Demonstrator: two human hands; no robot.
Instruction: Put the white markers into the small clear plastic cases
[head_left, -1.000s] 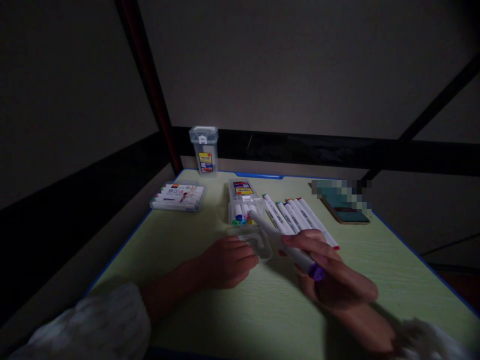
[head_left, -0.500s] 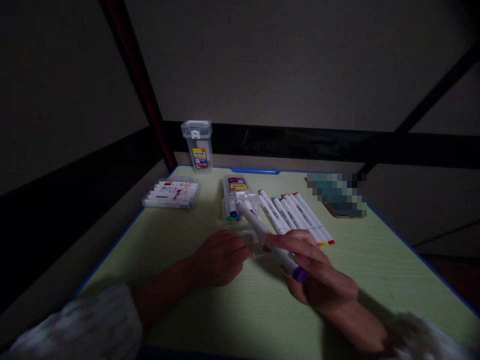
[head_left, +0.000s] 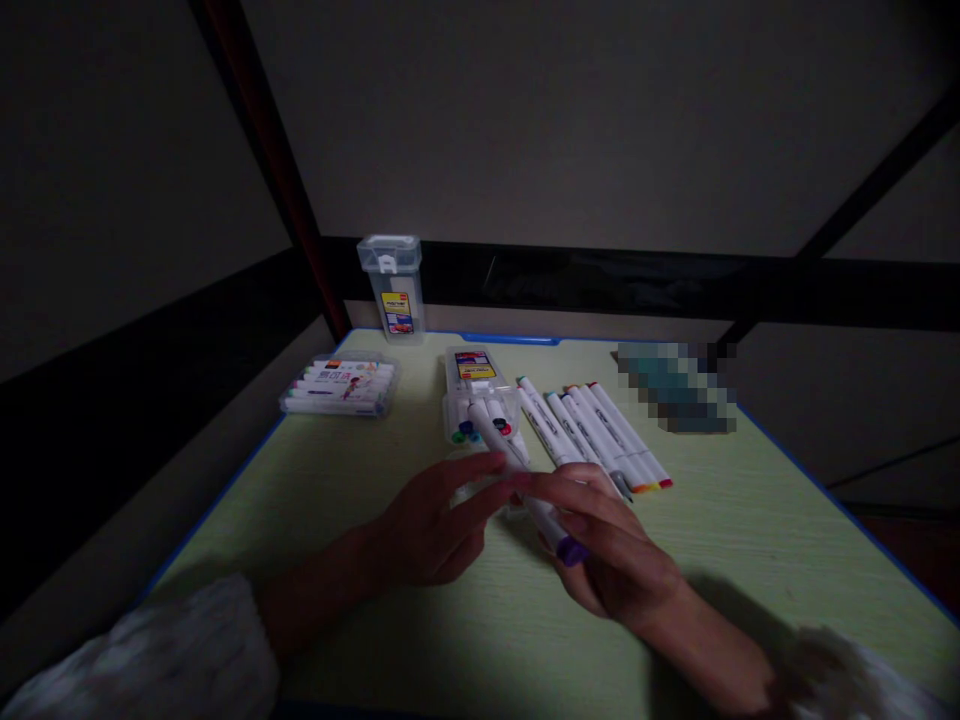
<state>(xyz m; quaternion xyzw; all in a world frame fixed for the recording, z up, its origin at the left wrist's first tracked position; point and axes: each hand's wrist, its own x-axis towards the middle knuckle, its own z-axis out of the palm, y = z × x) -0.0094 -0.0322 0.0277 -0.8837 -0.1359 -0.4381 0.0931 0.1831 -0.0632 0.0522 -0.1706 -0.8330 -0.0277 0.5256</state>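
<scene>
A white marker with a purple end slants between my hands, its far end pointing at the open marker case. My right hand is closed around its near part. The fingers of my left hand close on its middle from the left; my left thumb is hidden. Just beyond lies a clear plastic marker case with a yellow and red label. Several white markers with coloured ends show in its near opening. Its clear lid is partly covered by my fingers.
Several white markers lie side by side to the right of the case. A packed marker set lies at the left. An upright clear container stands at the back left. A blurred flat object lies at the back right.
My left hand has risen from the case's lid to the marker, its fingers now on it. My right hand and the marker have shifted slightly left.
</scene>
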